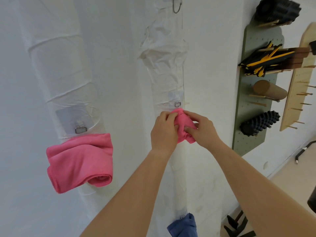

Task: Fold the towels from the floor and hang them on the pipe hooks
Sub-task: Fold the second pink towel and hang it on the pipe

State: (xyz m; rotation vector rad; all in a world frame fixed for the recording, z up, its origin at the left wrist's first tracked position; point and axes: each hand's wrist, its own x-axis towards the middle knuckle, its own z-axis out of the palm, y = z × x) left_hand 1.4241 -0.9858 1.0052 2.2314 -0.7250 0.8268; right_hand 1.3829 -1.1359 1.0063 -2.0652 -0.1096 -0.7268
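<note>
Two bare forearms reach up from the bottom edge and meet just below the pipe hook, a small metal loop fixed on the narrow wrapped pipe. The left hand and the right hand are close together, both with fingers curled into the bunched pink towel, which they grip from either side. That towel's top edge sits directly under the pipe hook, close to it; whether it touches the metal cannot be told. Well left of the pipe hook and somewhat lower, a second metal hook sits on the wide wrapped pipe, and the hanging pink towel droops in loose folds right beneath it, its lower end rolled over. Far below the pipe hook, at the bottom edge, a piece of blue cloth shows against the narrow pipe. High above the pipe hook, a wire hook hangs at the top edge. To the right of the pipe hook, a green pegboard on the wall carries a black knobbed roller, a cork roller and a bundle of black-and-yellow straps. Farther right stands a pale wooden pegboard with bare pegs.
</note>
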